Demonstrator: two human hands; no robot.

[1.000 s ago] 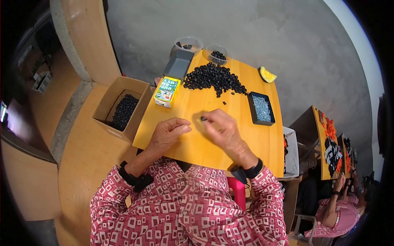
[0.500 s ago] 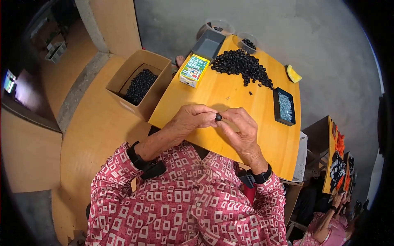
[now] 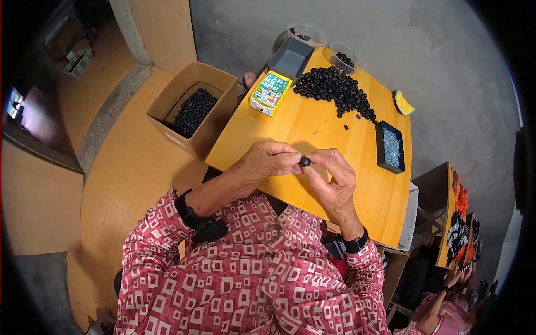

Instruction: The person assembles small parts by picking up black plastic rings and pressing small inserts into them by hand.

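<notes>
My left hand (image 3: 272,161) and my right hand (image 3: 334,177) meet over the table's near edge. Between their fingertips is a small, round, black part (image 3: 305,161); both thumbs and forefingers close on it. Farther back lies a heap of black ring-shaped parts (image 3: 335,89), with a few strays at its near side. To the right, a shallow black tray (image 3: 380,158) holds many tiny pale, shiny pieces (image 3: 391,146). Some tiny bits (image 3: 315,133) rest on the wood beyond my hands.
At the left stands an open cardboard box (image 3: 173,137) with black parts inside. A yellow-green carton (image 3: 271,92), a grey tray (image 3: 290,57) and clear tubs (image 3: 354,62) line the far side. A yellow wedge (image 3: 403,104) sits at the right edge. Another person's arm (image 3: 432,312) shows lower right.
The black part has turned between my fingertips, and more of its rounded side shows. Both hands stay together around it. The whole view has shifted slightly.
</notes>
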